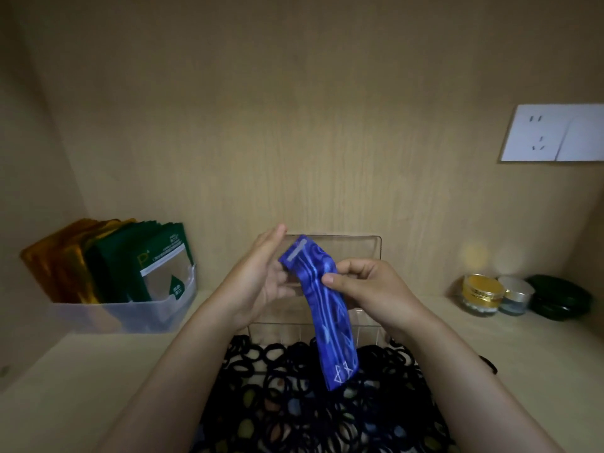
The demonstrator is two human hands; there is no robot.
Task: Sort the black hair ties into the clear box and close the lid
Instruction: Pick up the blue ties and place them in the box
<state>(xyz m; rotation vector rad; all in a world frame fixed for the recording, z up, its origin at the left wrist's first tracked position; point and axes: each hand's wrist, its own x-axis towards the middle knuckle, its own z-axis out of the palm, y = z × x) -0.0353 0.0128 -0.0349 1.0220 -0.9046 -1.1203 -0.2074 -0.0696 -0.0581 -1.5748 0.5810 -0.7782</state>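
Lying in a loose tangled heap, the black hair ties (277, 380) cover the near part of your counter (523, 371) between your forearms and run out of view at the bottom edge. Just behind the heap stands the clear box (281, 331), its thin dividers showing through the front wall; the far edge of the pile comes up against it, and I cannot tell whether any ties are already inside. Its lid (356, 248) is up, standing against the wooden back wall.

Above the box you hold a blue patterned packet (330, 325) that hangs down with its lower end over the ties. Your right hand (369, 286) pinches it near the top between thumb and curled fingers. Your left hand (261, 282) is released, fingers straight and palm turned toward the packet's upper end; whether it touches the packet is unclear.

Off to your left a translucent bin (130, 315) holds upright green sachets (153, 256) with gold sachets (62, 259) behind them. To your right, near the wall, sit a gold-lidded jar (482, 294), a silver-lidded jar (516, 295) just beside it and a dark green case (560, 297). A white wall socket (552, 132) is set high on the right
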